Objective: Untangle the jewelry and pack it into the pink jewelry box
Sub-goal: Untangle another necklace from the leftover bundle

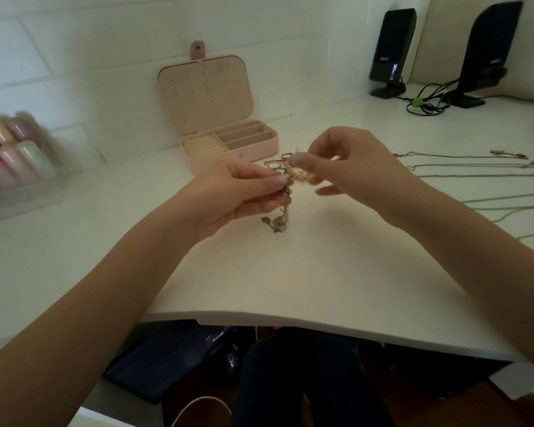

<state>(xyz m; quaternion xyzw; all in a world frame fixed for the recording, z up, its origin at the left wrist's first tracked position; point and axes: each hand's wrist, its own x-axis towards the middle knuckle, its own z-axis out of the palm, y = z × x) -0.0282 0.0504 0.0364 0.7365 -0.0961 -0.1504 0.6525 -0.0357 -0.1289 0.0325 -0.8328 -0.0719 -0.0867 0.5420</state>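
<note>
White surface spanning the view, w/ two black speakers far back right. Pink jewelry box behind the hands, lid propped open vs the wall, compartments facing up, prob. so pieces can drop straight in. Clear organizer of pastel bottles at left, blurred. Thin chains laid out at right, well apart, long axes roughly left-right: likely already freed. Left hand pinching the jewelry tangle thumb-to-finger, held just above surface; right hand pinching a pinkish beaded piece at the tangle's top, prob. to tease it loose. Tangle's long axis approx. vertical, tail of charms hanging down toward surface. Rings visible near top, exact linkage unclear.
</note>
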